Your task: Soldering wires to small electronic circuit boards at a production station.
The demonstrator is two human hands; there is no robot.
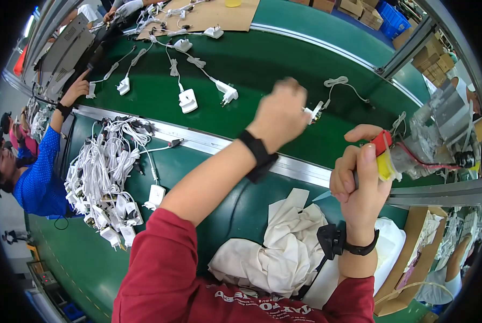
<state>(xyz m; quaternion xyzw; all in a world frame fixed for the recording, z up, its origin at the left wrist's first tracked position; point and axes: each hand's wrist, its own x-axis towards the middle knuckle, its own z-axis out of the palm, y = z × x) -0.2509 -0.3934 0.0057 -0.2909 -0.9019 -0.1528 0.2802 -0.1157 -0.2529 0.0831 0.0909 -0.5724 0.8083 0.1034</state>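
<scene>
My left hand (pixel 282 114) is blurred by motion over the green conveyor belt (pixel 273 64). Right beside it, a small white adapter part (pixel 316 113) with bare inner parts trails a white cable (pixel 338 82); whether my fingers grip it cannot be told. On the right, my right hand (pixel 359 175) is raised with its fingers curled and its thumb against a red and yellow piece (pixel 383 148). A pale blue pointed tip (pixel 321 196) shows at the lower side of that hand; what it belongs to is hidden.
Several white plug adapters (pixel 187 100) lie along the belt. A heap of white cabled adapters (pixel 109 172) sits left, crumpled white cloth (pixel 278 247) near me. A tape-wrapped grey object (pixel 424 137) and metal frame flank the right. A co-worker's hand (pixel 78 88) reaches in at left.
</scene>
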